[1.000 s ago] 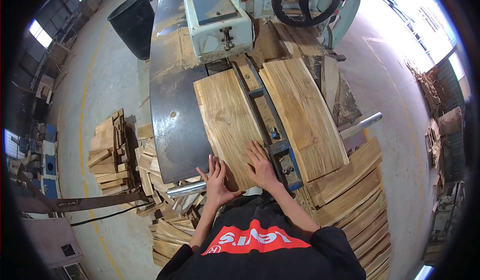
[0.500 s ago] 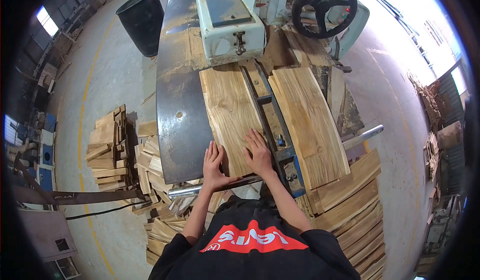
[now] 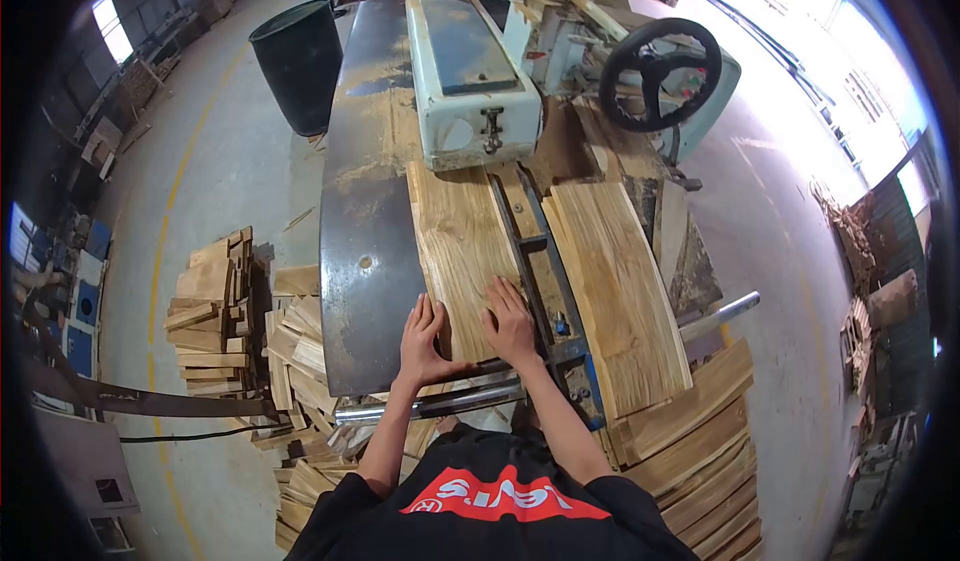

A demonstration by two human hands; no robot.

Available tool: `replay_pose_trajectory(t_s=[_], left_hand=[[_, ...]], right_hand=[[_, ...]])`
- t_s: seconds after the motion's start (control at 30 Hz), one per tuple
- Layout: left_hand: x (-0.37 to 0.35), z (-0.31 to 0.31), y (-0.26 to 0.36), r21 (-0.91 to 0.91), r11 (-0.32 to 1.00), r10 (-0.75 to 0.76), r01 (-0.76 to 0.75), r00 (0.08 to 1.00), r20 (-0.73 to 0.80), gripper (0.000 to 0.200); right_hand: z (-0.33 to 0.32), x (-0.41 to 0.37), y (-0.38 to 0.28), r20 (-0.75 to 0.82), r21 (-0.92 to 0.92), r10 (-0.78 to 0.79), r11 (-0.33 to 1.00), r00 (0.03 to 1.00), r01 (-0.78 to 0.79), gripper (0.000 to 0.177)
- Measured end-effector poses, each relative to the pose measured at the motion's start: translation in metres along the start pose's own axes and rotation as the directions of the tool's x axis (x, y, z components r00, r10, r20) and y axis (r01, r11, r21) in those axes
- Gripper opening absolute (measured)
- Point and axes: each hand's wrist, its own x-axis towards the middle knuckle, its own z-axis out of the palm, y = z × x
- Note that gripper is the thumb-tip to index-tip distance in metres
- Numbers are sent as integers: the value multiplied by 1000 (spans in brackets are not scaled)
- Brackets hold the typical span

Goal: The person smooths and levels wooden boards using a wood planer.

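A pale wooden board (image 3: 462,246) lies flat on the dark metal machine table (image 3: 370,321), its far end at the white machine housing (image 3: 478,126). My left hand (image 3: 424,349) is at the board's near left corner, fingers stretched forward and thumb spread along the near end. My right hand (image 3: 511,323) rests flat on the board's right side near the same end, fingers extended. Right of the board runs a dark metal guide fence (image 3: 543,261). Beyond the fence lies a stack of similar boards (image 3: 622,296).
A black steering-type handwheel (image 3: 660,73) stands at the machine's right. A metal bar (image 3: 430,406) crosses before me. More boards (image 3: 690,441) are stacked at lower right, and wood offcuts (image 3: 210,311) are piled left. A dark barrel (image 3: 298,66) stands behind them.
The camera view has tilted up, so the machine sits lower in the picture. Both hands and the board have shifted slightly forward along the table, toward the housing.
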Motion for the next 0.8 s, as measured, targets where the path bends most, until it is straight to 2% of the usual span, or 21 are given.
replay_pose_trajectory(t_s=[0.33, 0.4, 0.8], left_hand=[[-5, -5, 5, 62, 997, 44, -46, 999, 29, 138], [-4, -6, 5, 92, 994, 46, -52, 997, 60, 145], [18, -5, -6, 108, 989, 97, -99, 995, 25, 134]], right_hand=[[-4, 1, -1, 12, 24, 16, 1000, 1000, -17, 44], [-4, 0, -2, 18, 28, 20, 999, 1000, -20, 45], [6, 18, 0, 20, -30, 39, 999, 999, -39, 43]])
